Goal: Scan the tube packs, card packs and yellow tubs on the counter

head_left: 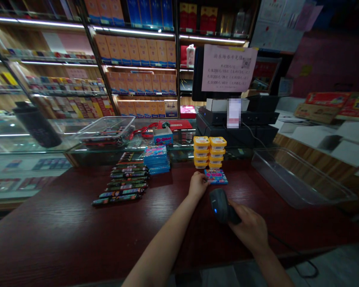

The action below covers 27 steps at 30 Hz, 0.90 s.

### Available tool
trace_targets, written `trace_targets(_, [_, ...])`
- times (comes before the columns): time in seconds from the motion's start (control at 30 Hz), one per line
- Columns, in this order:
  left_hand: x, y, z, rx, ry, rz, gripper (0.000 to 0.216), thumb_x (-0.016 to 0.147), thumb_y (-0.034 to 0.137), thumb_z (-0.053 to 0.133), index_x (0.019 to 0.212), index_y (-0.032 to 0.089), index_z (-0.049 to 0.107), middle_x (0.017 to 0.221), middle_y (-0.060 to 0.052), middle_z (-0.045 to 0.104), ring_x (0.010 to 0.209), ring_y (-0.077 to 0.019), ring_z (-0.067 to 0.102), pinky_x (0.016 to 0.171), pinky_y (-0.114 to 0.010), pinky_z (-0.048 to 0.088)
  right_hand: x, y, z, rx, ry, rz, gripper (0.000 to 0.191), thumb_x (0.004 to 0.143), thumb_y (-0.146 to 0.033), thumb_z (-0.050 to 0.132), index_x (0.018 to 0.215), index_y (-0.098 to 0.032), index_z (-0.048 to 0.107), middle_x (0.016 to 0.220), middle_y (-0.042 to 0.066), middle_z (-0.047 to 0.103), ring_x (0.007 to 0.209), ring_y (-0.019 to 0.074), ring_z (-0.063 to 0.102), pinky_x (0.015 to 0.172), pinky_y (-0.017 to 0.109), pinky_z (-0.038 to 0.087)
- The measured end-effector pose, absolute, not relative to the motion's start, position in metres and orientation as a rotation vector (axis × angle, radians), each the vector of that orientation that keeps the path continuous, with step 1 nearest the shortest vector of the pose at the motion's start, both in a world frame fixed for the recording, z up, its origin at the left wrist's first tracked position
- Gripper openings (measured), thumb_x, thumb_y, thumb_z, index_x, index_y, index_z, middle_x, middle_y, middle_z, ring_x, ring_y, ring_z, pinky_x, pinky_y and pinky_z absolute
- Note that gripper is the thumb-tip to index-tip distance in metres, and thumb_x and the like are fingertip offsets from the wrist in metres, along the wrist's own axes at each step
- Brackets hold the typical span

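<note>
From my feed: R hand (251, 229) is closed around the grip of a black scanner (220, 204), fingers wrapped tight. The scanner head points fwd toward the counter's far edge and a small blue light shows on top. Its cable (302, 265) trails off to the R, over the near edge of the counter (62, 239).

L hand (198, 184) sits ahead of the scanner w/ fingers curled under, knuckles up. The fingertips are at the L edge of a small blue-pink packet (217, 176) lying flat on the dark red wood. It's prob touching the packet, but I can't tell if it's pinching it or just resting against it, since the fingertips are hidden under the hand.

The packet lies just in front of two stacks of yellow tubs (210, 152), close but apart from them, and just beyond the scanner head.

L of the tubs is a pile of blue packs (156, 159), then a row of long dark sticks (122, 181) laid side by side.

On the R side of the counter there's a clear plastic tray (302, 179). Another clear tray (106, 129) is on the glass case behind, w/ a black cup (37, 123) further L.

Behind the tubs is a till (236, 121) w/ a pink paper notice (229, 67) above it. Lit shelves (137, 52) of boxes fill the back wall.
</note>
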<state>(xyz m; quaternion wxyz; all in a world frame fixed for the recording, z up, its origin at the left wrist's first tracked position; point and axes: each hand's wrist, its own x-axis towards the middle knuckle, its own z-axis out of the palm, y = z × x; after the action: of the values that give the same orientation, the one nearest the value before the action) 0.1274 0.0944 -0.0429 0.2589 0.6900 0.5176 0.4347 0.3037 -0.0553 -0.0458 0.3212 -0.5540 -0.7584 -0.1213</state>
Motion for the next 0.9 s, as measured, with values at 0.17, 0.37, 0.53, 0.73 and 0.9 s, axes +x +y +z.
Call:
trace_targets(0.17, [0.121, 0.093, -0.041, 1.986, 1.381, 1.173, 0.012, 0.065, 0.004, 0.07, 0.07, 0.015, 0.068, 0.072, -0.001, 0.059, 0.069, -0.012, 0.055, 0.069, -0.026, 0.046, 0.303, -0.056, -0.045, -1.478, -1.985, -0.307, 0.038, 0.079, -0.024, 0.056, 0.117, -0.02, 0.059, 0.099, 0.006, 0.071, 0.083, 0.0199, 0.067, 0.073, 0.029, 0.048])
trace_targets(0.37, [0.072, 0.086, -0.003, 2.253, 1.576, 1.239, 0.015, 0.078, 0.012, 0.056, 0.082, 0.018, 0.069, 0.084, -0.005, 0.063, 0.084, -0.0179, 0.057, 0.079, -0.032, 0.045, 0.305, -0.059, -0.045, -1.475, -1.998, -0.285, 0.038, 0.08, -0.026, 0.055, 0.118, -0.022, 0.058, 0.1, 0.006, 0.071, 0.083, 0.0201, 0.067, 0.073, 0.03, 0.049])
trace_targets(0.53, [0.023, 0.089, 0.041, 2.365, 2.155, 1.311, 0.037, 0.08, 0.018, 0.054, 0.116, 0.024, 0.061, 0.125, -0.012, 0.055, 0.12, -0.0312, 0.042, 0.101, -0.049, 0.03, 0.307, -0.058, -0.05, -1.446, -2.007, -0.321, 0.037, 0.082, -0.029, 0.055, 0.118, -0.021, 0.057, 0.102, 0.006, 0.071, 0.084, 0.0205, 0.067, 0.072, 0.03, 0.049])
trace_targets(0.73, [-0.01, 0.104, 0.052, 2.318, 2.424, 1.04, 0.048, 0.076, 0.023, 0.063, 0.124, 0.022, 0.054, 0.137, -0.016, 0.047, 0.131, -0.0365, 0.034, 0.106, -0.065, 0.011, 0.307, -0.057, -0.05, -1.429, -2.009, -0.289, 0.037, 0.081, -0.024, 0.054, 0.118, -0.022, 0.057, 0.102, 0.005, 0.071, 0.084, 0.02, 0.068, 0.07, 0.03, 0.05])
trace_targets(0.9, [-0.021, 0.103, 0.062, 2.448, 2.374, 0.915, 0.023, 0.08, 0.025, 0.061, 0.102, 0.027, 0.065, 0.116, -0.008, 0.063, 0.116, -0.0306, 0.048, 0.104, -0.06, 0.021, 0.308, -0.056, -0.051, -1.428, -2.027, -0.333, 0.037, 0.081, -0.028, 0.055, 0.117, -0.022, 0.057, 0.102, 0.004, 0.071, 0.083, 0.0196, 0.068, 0.066, 0.029, 0.05])
